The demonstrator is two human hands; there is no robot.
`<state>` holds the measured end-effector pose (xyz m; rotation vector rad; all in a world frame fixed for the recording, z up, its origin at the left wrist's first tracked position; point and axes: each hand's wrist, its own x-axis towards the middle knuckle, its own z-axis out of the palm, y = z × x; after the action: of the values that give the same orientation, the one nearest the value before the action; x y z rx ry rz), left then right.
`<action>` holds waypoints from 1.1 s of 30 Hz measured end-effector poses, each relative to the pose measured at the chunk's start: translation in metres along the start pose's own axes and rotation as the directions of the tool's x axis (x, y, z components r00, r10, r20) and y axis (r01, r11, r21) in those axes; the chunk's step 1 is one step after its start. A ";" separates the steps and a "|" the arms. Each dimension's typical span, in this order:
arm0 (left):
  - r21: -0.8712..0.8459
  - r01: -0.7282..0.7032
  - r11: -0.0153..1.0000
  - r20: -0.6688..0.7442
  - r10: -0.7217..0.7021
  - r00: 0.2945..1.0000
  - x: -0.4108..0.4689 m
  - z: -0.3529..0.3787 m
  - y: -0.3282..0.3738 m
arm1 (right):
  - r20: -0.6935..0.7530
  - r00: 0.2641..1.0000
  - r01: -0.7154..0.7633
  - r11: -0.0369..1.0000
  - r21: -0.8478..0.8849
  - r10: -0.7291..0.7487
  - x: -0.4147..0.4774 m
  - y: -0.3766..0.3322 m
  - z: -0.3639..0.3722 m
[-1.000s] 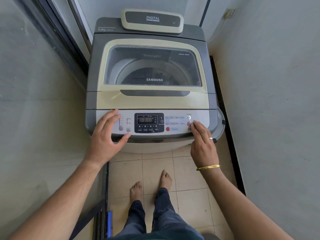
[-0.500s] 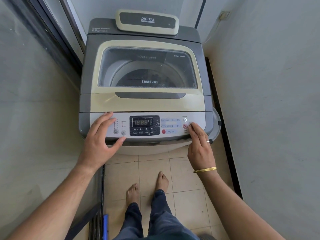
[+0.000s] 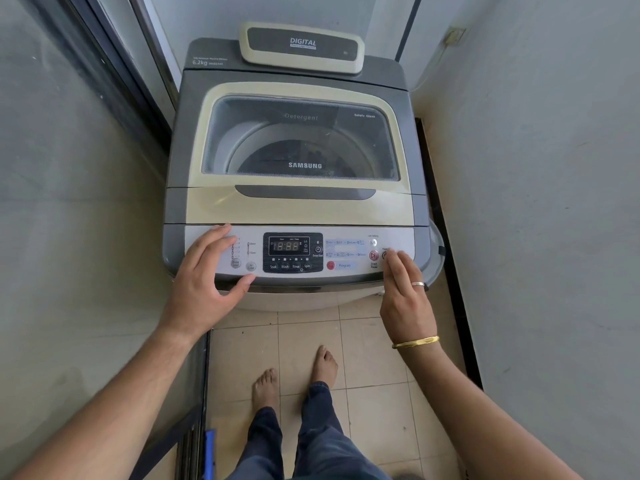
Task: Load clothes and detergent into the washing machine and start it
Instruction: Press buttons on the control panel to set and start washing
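— The grey-and-cream top-loading washing machine (image 3: 294,161) is sitting at twelve o'clock, lid closed. Heavy and rigid; only its flat buttons need light presses.

— The left hand (image 3: 204,282) is resting, fingers spread, on the silver control panel (image 3: 346,252); the right hand (image 3: 403,299), fingers together, is touching the button at two o'clock. Walls are crowding both sides.

One head-worn wide-angle view looks steeply down, close over the washing machine (image 3: 294,168).

Washing machine (image 3: 294,209) glossy grey-cream plastic, lid window (image 3: 301,140) clear glass; floor (image 3: 304,341) smooth beige tile; walls (image 3: 536,168) matt, slightly rough plaster.
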<state>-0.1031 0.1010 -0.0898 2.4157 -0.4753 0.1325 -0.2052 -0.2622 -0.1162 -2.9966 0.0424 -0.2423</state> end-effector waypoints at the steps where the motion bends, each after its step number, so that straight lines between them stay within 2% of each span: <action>1: -0.001 0.004 1.000 0.001 -0.004 1.000 0.000 0.000 0.000 | -0.020 0.999 -0.029 0.999 0.035 0.030 0.000 -0.002 0.000; 6: -0.011 0.029 1.000 0.005 -0.029 1.000 -0.001 0.000 0.001 | -0.112 0.984 -0.120 0.982 0.149 0.137 0.004 -0.015 -0.002; 12: 0.001 0.057 0.998 -0.019 -0.057 0.998 -0.004 -0.001 0.001 | -0.075 0.978 -0.181 0.967 0.177 0.197 0.007 -0.028 -0.003; 19: -0.014 0.019 1.000 -0.015 -0.019 1.000 -0.005 -0.002 -0.004 | -0.068 0.964 -0.237 0.945 0.226 0.258 0.009 -0.053 -0.003; 27: -0.044 0.016 0.999 -0.013 -0.017 1.000 -0.006 0.002 -0.008 | -0.058 0.976 -0.196 0.960 0.200 0.211 0.007 -0.049 -0.007; 33: -0.057 0.009 0.998 -0.011 -0.010 1.000 -0.005 0.002 -0.007 | -0.072 0.987 -0.136 0.984 0.118 0.145 0.004 -0.055 -0.008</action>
<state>-0.1051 0.1067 -0.0966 2.3598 -0.4564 0.1266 -0.2016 -0.2088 -0.1005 -2.8546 0.2403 -0.3377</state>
